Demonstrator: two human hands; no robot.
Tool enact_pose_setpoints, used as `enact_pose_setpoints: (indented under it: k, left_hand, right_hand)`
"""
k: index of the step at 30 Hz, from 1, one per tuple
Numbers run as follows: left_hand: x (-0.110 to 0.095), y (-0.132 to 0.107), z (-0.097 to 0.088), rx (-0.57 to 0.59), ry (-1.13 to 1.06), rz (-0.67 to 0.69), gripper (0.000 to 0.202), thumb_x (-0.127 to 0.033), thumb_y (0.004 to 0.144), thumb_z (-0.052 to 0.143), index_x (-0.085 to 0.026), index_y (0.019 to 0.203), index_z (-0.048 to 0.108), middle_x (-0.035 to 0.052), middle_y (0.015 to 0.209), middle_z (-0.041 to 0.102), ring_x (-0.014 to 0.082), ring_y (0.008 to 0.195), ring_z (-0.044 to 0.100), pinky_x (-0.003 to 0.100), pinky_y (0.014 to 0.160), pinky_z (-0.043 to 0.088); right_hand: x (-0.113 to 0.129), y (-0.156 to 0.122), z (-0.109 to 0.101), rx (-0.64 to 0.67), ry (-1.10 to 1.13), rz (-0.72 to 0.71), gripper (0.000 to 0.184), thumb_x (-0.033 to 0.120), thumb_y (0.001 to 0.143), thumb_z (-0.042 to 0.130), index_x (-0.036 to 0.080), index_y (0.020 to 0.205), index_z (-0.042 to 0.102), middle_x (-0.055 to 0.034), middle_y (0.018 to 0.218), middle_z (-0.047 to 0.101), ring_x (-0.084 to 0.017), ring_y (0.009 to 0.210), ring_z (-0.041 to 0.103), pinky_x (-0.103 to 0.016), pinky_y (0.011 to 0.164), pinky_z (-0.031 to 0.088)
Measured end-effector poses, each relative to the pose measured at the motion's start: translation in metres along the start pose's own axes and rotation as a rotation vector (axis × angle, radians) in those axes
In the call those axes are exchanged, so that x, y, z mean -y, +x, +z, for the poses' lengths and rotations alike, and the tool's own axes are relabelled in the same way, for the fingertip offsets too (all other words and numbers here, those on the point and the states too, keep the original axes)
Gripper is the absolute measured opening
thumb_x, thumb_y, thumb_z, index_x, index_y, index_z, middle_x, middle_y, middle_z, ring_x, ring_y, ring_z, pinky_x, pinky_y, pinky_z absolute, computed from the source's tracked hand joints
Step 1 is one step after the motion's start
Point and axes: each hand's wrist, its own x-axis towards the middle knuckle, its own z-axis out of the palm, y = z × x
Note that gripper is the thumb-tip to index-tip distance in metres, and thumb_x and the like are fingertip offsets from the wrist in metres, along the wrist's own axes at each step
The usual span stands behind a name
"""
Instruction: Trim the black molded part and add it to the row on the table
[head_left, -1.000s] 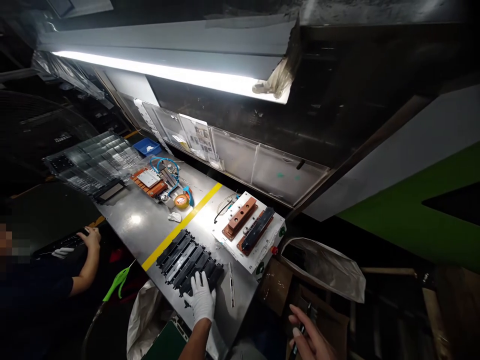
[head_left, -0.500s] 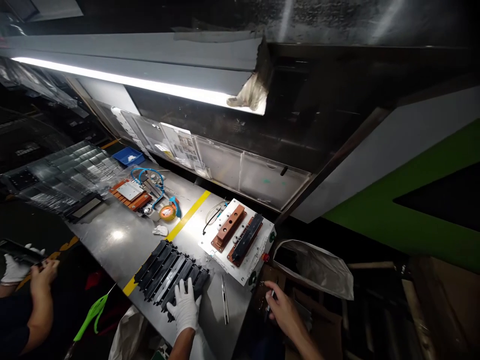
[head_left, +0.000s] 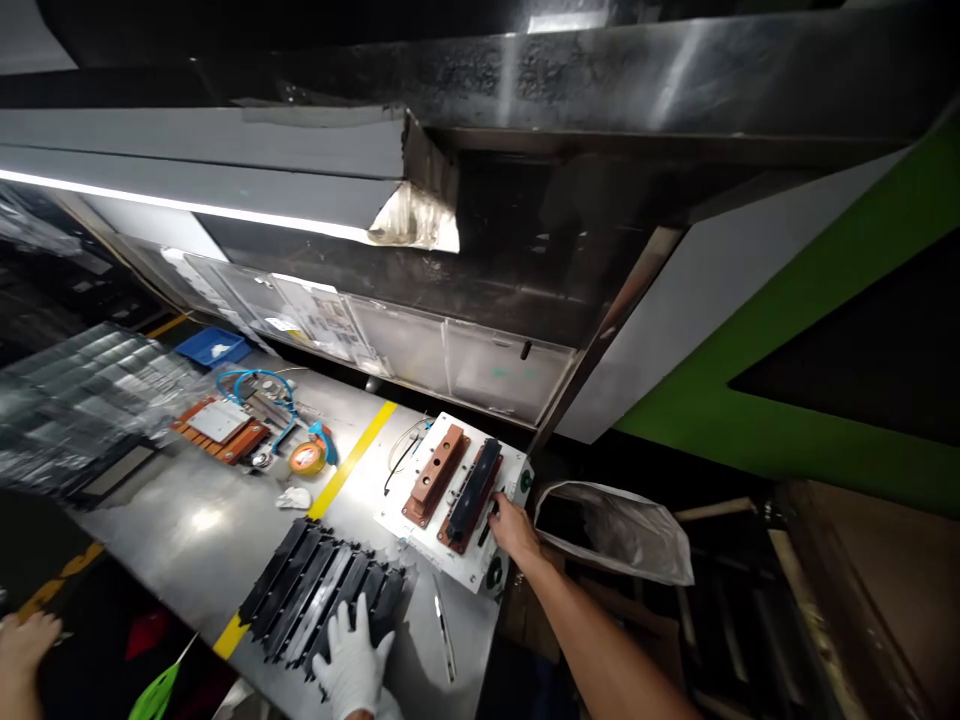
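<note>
While the gloved left hand (head_left: 351,662) lies flat and released on the black strips (head_left: 322,598), the bare right hand (head_left: 514,527) touches the white fixture (head_left: 480,560); its grip seems hidden, cannot tell.

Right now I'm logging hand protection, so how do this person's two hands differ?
The left hand wears a white glove; the right hand is bare. The left hand lies flat with fingers spread on the row of black strips; the right hand reaches to the white fixture plate, touching beside its black bar. Both rest at the metal bench.

Fixture plate (head_left: 420,520) right of strips (head_left: 315,590)
</note>
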Motion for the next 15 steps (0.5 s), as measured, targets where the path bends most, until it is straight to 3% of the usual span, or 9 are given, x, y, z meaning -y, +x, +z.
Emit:
enact_pose_setpoints:
  k: [3, 8, 10, 12, 15]
  left_hand:
    - [0.004, 0.001, -0.008, 0.034, -0.069, 0.029, 0.069, -0.042, 0.091, 0.059, -0.03, 0.155, 0.039, 0.0096, 0.168, 0.037, 0.0309, 0.153, 0.03, 0.06, 0.108, 0.042]
    - [0.005, 0.006, -0.013, 0.087, -0.136, 0.009, 0.072, -0.042, 0.088, 0.064, -0.03, 0.155, 0.038, 0.01, 0.17, 0.032, 0.0314, 0.156, 0.025, 0.063, 0.106, 0.045]
    - [0.008, 0.004, -0.016, 0.088, -0.134, 0.018, 0.074, -0.041, 0.087, 0.066, -0.031, 0.155, 0.038, 0.0099, 0.17, 0.032, 0.0316, 0.156, 0.026, 0.063, 0.108, 0.044]
    - [0.015, -0.003, -0.021, 0.065, -0.111, 0.042, 0.075, -0.044, 0.087, 0.065, -0.029, 0.155, 0.038, 0.0111, 0.168, 0.035, 0.0322, 0.155, 0.029, 0.061, 0.111, 0.042]
    - [0.01, -0.014, -0.033, -0.021, -0.1, 0.171, 0.062, -0.045, 0.094, 0.054, -0.02, 0.151, 0.046, 0.0165, 0.16, 0.048, 0.0297, 0.147, 0.043, 0.046, 0.111, 0.044]
  right_hand:
    - [-0.004, -0.004, 0.001, -0.026, 0.089, 0.01, 0.045, 0.017, 0.094, 0.049, 0.013, 0.139, 0.054, -0.0168, 0.116, 0.071, -0.028, 0.113, 0.066, -0.037, 0.102, 0.046]
    - [-0.032, -0.047, 0.003, -0.066, 0.304, 0.074, 0.051, 0.034, 0.099, 0.033, 0.012, 0.145, 0.036, -0.0107, 0.1, 0.068, -0.02, 0.076, 0.072, -0.03, 0.073, 0.057]
    - [-0.049, -0.08, 0.011, -0.116, 0.389, 0.096, 0.054, 0.044, 0.098, 0.032, 0.013, 0.143, 0.034, -0.0083, 0.096, 0.066, -0.02, 0.073, 0.072, -0.031, 0.068, 0.059]
    - [-0.066, -0.122, 0.024, -0.2, 0.521, 0.138, 0.057, 0.056, 0.092, 0.04, 0.017, 0.133, 0.041, -0.0045, 0.089, 0.064, -0.021, 0.069, 0.072, -0.034, 0.063, 0.06]
    - [-0.086, -0.198, 0.037, -0.276, 0.682, 0.225, 0.053, 0.076, 0.079, 0.05, 0.025, 0.095, 0.051, 0.0011, 0.074, 0.063, -0.02, 0.056, 0.068, -0.031, 0.048, 0.055]
